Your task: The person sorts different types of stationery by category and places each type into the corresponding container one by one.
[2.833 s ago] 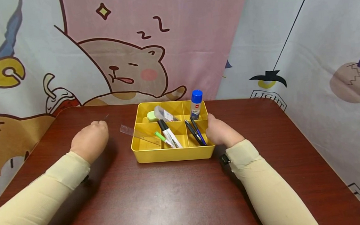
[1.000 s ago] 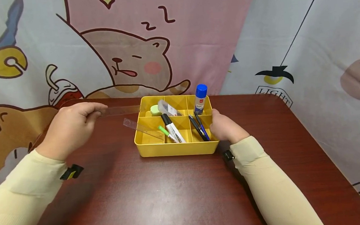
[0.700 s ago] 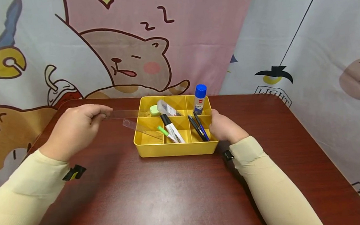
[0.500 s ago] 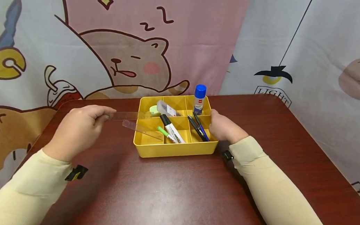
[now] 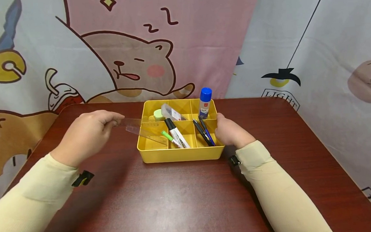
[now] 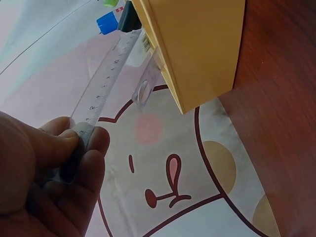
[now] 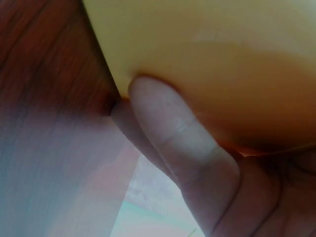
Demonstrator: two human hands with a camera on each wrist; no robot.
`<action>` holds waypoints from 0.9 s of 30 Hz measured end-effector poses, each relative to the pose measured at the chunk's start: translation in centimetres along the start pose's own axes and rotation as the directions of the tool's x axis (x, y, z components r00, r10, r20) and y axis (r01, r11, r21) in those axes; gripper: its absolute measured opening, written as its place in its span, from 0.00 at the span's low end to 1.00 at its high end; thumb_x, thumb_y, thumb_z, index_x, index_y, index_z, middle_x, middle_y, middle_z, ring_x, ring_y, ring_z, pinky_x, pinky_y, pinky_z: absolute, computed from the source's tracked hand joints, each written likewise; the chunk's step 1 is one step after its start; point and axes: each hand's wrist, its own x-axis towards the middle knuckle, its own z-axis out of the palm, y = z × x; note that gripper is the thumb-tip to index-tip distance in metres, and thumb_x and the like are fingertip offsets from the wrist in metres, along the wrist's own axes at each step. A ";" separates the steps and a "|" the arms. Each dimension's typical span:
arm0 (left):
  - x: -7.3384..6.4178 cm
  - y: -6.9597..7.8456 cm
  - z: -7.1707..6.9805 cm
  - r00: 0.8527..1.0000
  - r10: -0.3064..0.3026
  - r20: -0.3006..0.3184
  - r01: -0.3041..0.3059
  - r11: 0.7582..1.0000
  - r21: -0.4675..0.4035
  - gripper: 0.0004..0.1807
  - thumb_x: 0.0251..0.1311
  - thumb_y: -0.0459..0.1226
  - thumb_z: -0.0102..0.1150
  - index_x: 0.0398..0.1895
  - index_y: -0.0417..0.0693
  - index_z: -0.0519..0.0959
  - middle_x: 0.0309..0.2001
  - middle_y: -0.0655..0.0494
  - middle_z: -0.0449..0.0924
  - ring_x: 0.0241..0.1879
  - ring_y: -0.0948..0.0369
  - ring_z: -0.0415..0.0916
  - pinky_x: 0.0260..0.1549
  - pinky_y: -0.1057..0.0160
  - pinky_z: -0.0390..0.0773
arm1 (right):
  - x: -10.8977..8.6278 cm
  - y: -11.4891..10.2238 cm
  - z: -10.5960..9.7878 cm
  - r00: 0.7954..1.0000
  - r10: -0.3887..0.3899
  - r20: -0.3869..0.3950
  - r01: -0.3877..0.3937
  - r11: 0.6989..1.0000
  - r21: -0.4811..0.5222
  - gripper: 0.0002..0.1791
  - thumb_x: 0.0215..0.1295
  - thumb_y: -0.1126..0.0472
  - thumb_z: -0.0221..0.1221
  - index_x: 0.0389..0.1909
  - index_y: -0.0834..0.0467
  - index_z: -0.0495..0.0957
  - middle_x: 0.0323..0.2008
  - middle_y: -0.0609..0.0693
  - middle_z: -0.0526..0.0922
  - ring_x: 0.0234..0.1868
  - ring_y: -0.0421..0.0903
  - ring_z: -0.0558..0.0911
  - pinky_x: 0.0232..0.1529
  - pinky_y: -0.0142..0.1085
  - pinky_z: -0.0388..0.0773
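My left hand (image 5: 85,139) pinches a clear plastic ruler (image 6: 102,81) at one end between thumb and fingers. Its far end overlaps the left compartments of a yellow divided tray (image 5: 181,155) in the head view. A second clear ruler (image 5: 145,133) leans in the front left compartment, its holed end sticking out over the rim. At the tray's right side, my right hand (image 5: 233,131) holds the wall, with a thumb (image 7: 177,133) pressed on the outside; part of this hand is hidden.
Inside the tray are a black-capped marker (image 5: 176,132), a green-capped pen (image 5: 169,137), two dark pens (image 5: 204,132), a pale green object (image 5: 158,114), a translucent object with a white label (image 5: 173,113) and an upright blue-capped glue stick (image 5: 205,103). A printed cloth (image 5: 212,38) hangs behind the table.
My left hand has risen from low over the table's left side, showing the ruler, then moved right and slightly down, bringing it over the tray. The right hand keeps its place on the tray.
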 end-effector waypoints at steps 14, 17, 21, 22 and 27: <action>0.7 0.0 0.8 0.995 0.015 0.102 -0.015 1.000 -0.002 0.16 0.73 0.30 0.58 0.59 0.43 0.85 0.49 0.46 0.90 0.48 0.50 0.87 0.50 0.43 0.84 | -0.1 -0.1 -0.1 1.000 0.007 0.011 -0.007 1.000 0.017 0.33 0.73 0.66 0.47 0.75 0.71 0.51 0.59 0.68 0.79 0.52 0.57 0.83 0.66 0.55 0.78; 0.9 0.0 1.0 0.992 0.011 0.129 -0.009 1.000 -0.017 0.15 0.73 0.30 0.58 0.59 0.43 0.85 0.51 0.45 0.89 0.51 0.49 0.86 0.52 0.43 0.83 | -0.2 -0.2 -0.2 1.000 0.009 0.012 -0.009 1.000 0.023 0.32 0.73 0.66 0.48 0.75 0.70 0.51 0.59 0.68 0.79 0.51 0.57 0.83 0.66 0.55 0.78; 1.2 -0.1 1.3 0.989 0.036 0.145 -0.035 0.999 -0.010 0.15 0.72 0.29 0.57 0.58 0.42 0.85 0.53 0.45 0.88 0.54 0.48 0.85 0.56 0.43 0.82 | -0.2 -0.3 -0.2 1.000 0.006 0.013 -0.006 1.000 0.017 0.32 0.73 0.66 0.47 0.74 0.71 0.51 0.59 0.68 0.80 0.51 0.57 0.83 0.66 0.55 0.78; 1.2 -0.2 1.3 0.988 0.043 0.150 -0.043 0.999 -0.003 0.15 0.72 0.29 0.57 0.57 0.41 0.85 0.53 0.44 0.88 0.54 0.47 0.85 0.56 0.43 0.82 | -0.2 -0.3 -0.2 1.000 0.006 0.012 -0.006 1.000 0.015 0.32 0.73 0.66 0.47 0.74 0.71 0.51 0.59 0.68 0.80 0.51 0.57 0.83 0.65 0.54 0.79; 1.5 -0.2 1.7 0.977 0.075 0.199 -0.083 0.996 0.032 0.16 0.69 0.27 0.57 0.56 0.40 0.85 0.55 0.43 0.87 0.57 0.45 0.84 0.58 0.42 0.81 | -0.2 -0.2 -0.2 1.000 0.004 0.012 -0.004 1.000 0.002 0.33 0.74 0.65 0.46 0.75 0.72 0.50 0.60 0.69 0.79 0.51 0.57 0.83 0.65 0.54 0.79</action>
